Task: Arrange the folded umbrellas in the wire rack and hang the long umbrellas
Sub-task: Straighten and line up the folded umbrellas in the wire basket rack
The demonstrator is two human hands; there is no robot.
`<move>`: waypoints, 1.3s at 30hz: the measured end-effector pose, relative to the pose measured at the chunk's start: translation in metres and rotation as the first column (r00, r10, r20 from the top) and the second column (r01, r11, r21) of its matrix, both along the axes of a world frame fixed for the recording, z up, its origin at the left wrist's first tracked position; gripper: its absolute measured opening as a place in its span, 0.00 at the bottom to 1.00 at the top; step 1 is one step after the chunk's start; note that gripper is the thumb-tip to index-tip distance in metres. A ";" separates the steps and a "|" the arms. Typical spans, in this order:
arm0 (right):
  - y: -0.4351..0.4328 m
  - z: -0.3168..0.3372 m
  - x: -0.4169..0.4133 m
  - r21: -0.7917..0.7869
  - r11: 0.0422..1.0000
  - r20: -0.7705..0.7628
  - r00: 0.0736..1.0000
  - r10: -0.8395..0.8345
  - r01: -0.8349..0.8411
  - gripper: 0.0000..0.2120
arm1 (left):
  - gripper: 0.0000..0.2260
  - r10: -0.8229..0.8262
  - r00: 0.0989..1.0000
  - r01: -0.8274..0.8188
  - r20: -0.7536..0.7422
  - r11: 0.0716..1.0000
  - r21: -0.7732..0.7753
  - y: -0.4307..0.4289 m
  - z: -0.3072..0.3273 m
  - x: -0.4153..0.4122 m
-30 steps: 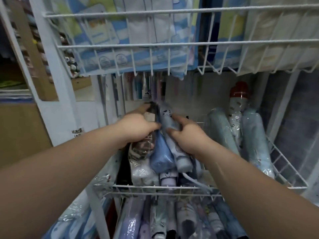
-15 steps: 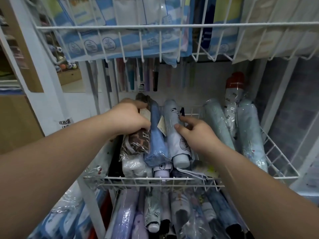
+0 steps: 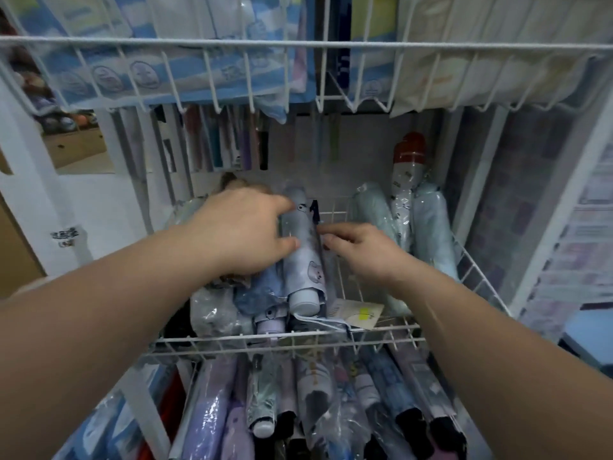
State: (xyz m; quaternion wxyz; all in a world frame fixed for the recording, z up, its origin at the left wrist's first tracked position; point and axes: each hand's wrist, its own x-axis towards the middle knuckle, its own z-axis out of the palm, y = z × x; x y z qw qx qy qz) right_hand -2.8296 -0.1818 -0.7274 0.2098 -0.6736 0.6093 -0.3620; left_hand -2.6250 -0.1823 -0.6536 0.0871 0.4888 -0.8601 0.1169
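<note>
A white wire rack (image 3: 285,338) holds several folded umbrellas. My left hand (image 3: 242,234) lies flat over the left bunch, thumb against a pale lilac umbrella (image 3: 303,260) with small animal prints. A blue folded umbrella (image 3: 258,293) lies just left of it, under my palm. My right hand (image 3: 358,250) touches the lilac umbrella's right side with its fingertips, fingers apart. A paper tag (image 3: 358,313) lies on the wire below. Pale green wrapped umbrellas (image 3: 428,234) and a red-capped umbrella (image 3: 409,167) lean at the rack's right side.
An upper wire basket (image 3: 298,44) with packaged goods hangs overhead. A lower basket (image 3: 298,403) is packed with more folded umbrellas. Long umbrellas (image 3: 229,144) hang behind the rack. Bare wire floor (image 3: 345,220) shows between the two bunches.
My left hand has slid right over the dark and blue umbrellas onto the lilac one. My right hand has come off its top and now touches its right side.
</note>
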 end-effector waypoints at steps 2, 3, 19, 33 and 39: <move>0.003 0.005 -0.019 -0.023 0.994 0.000 0.995 -0.104 0.104 0.14 | 0.28 -0.074 0.996 0.073 0.045 0.997 0.014 0.006 -0.006 -0.023; 0.003 0.005 -0.030 -0.050 0.980 -0.038 0.980 -0.194 0.192 0.14 | 0.27 -0.113 0.992 0.111 0.056 0.993 0.030 0.009 -0.011 -0.034; 0.009 -0.033 -0.070 0.009 0.937 -0.477 0.826 -0.302 0.348 0.42 | 0.22 -0.418 0.823 0.237 0.383 0.867 0.438 0.016 -0.056 -0.074; 0.000 -0.018 -0.052 0.043 0.953 0.101 0.948 -0.303 0.300 0.37 | 0.24 -0.082 0.944 0.095 0.319 0.995 -0.024 0.012 -0.054 -0.035; 0.015 -0.008 -0.039 0.269 0.951 -0.180 0.978 -0.108 0.155 0.37 | 0.27 -0.012 0.966 0.003 0.258 0.999 0.036 0.007 -0.039 -0.032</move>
